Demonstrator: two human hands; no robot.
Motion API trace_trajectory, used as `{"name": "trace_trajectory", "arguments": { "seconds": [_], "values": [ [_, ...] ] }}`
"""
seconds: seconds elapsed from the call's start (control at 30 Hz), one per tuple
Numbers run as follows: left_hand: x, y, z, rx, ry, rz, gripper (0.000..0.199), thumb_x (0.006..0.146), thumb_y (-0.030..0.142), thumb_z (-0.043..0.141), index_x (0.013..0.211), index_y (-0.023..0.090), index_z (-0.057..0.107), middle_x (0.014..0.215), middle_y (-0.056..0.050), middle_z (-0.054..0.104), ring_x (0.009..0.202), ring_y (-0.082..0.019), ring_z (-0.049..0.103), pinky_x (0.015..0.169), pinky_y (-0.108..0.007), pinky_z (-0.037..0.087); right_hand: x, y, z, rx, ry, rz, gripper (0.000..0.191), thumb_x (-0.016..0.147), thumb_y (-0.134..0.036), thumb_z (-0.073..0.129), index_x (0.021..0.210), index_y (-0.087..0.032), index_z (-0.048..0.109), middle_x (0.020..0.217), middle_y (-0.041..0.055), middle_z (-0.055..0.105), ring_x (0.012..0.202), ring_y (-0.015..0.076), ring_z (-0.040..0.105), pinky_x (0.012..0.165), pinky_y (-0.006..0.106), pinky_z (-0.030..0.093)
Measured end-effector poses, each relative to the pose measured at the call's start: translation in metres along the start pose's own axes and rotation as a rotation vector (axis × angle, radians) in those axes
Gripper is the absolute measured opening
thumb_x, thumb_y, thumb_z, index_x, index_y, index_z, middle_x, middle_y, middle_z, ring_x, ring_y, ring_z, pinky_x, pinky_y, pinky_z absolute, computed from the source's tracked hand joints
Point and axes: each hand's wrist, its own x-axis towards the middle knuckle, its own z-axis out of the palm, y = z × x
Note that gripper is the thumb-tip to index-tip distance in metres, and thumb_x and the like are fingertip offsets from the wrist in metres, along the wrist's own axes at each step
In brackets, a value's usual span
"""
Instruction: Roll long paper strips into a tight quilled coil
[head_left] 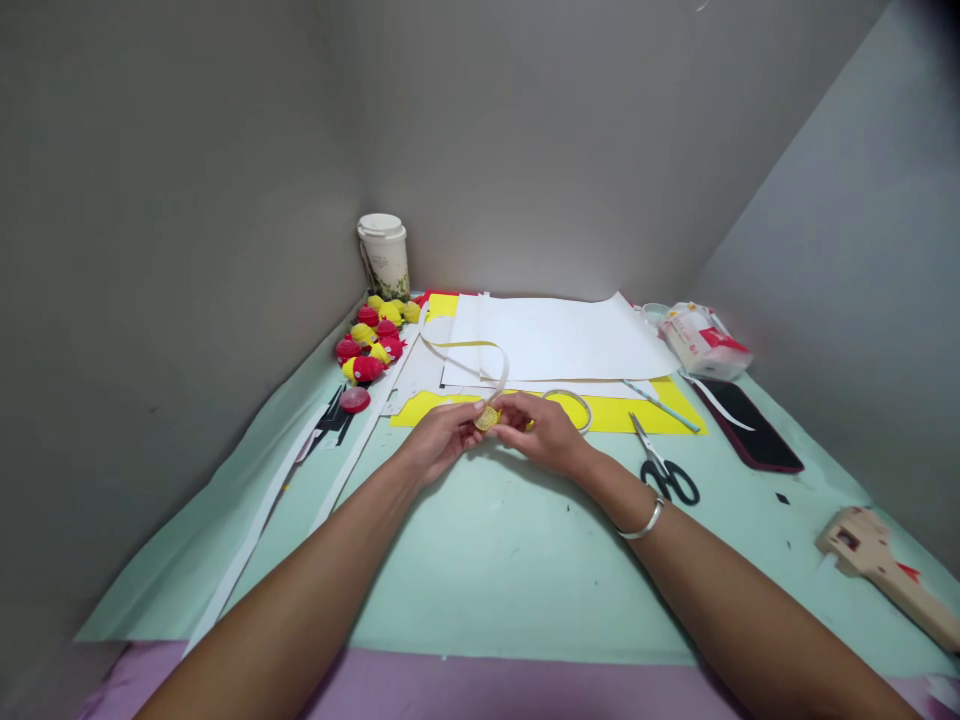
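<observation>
A small yellow coil of rolled paper strip [487, 419] is pinched between my two hands at mid-table. My left hand [441, 440] grips its left side, thumb on top. On the right side, the closed fingers of my right hand [546, 432] press against the same coil. A long narrow paper strip [504, 375], white on one face and yellow on the other, loops up from the coil towards the back left. Beyond my right hand curls another loop of paper strip [589, 412]. Yellow paper [420, 408] lies behind the hands.
Red and yellow paper figures [366, 368] cluster at left near a lidded cup [386, 255]. White sheets [555, 335] lie at the back. Scissors [664, 470], a pencil [664, 405], a phone [750, 430], a tissue pack [701, 340] and a glue gun [885, 570] are at right.
</observation>
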Motion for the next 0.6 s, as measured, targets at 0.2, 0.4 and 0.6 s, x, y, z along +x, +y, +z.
{"name": "trace_trajectory", "arguments": {
  "seconds": [0.2,0.4,0.6],
  "values": [
    [-0.0017,0.0030,0.0015,0.031,0.010,-0.018,0.025,0.076,0.034,0.070,0.077,0.010,0.065,0.066,-0.002,0.053,0.056,-0.009,0.045,0.050,-0.022,0.032,-0.0006,0.0049,-0.0018,0.040,-0.045,0.025,0.029,0.080,-0.029,0.066,0.108,-0.019,0.064,0.076,-0.0002,0.066,0.062,0.0113,0.056,0.062,0.024,0.046],
    [0.0001,0.0009,0.0004,0.014,0.020,-0.005,0.023,0.077,0.032,0.069,0.079,0.010,0.065,0.068,-0.002,0.054,0.058,-0.008,0.045,0.051,-0.020,0.033,-0.0007,0.0012,0.0000,-0.007,-0.017,0.010,0.032,0.081,-0.030,0.065,0.111,-0.019,0.062,0.082,0.0016,0.066,0.067,0.0124,0.058,0.065,0.025,0.047],
    [0.0019,-0.0020,0.0008,-0.052,0.063,0.015,0.021,0.077,0.030,0.069,0.079,0.010,0.065,0.071,-0.003,0.055,0.061,-0.009,0.048,0.057,-0.021,0.037,-0.0002,0.0007,0.0038,-0.087,0.062,0.027,0.032,0.077,-0.033,0.071,0.104,-0.020,0.061,0.080,0.0009,0.063,0.067,0.0127,0.056,0.063,0.025,0.046]
  ]
}}
